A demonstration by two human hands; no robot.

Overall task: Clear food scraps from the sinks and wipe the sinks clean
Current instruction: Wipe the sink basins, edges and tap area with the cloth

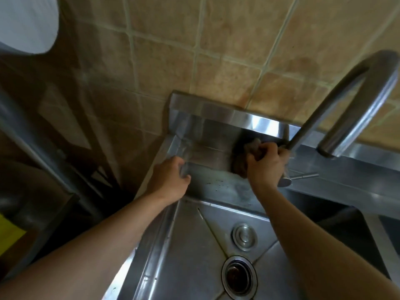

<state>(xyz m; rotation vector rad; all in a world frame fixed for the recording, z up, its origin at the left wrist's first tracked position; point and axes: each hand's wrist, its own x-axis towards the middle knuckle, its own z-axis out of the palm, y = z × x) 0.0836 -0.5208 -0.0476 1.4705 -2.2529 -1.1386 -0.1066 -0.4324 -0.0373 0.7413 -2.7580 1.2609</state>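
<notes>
A steel sink basin [194,245] lies below me, with a round drain [239,276] holding dark scraps and a small steel plug [244,233] beside it. My right hand [267,167] grips a crumpled brownish cloth [253,147] and presses it on the rear ledge [218,185] against the steel backsplash [216,118], close to the tap's base. My left hand [171,180] rests on the ledge's left corner, fingers curled over its edge. Dark specks dot the ledge between my hands.
A curved steel faucet [350,100] arches over on the right, its lever [303,176] behind my right hand. A second basin [346,217] lies to the right. Tan tiles cover the wall behind. Dark shelving and a yellow item [8,234] stand at left.
</notes>
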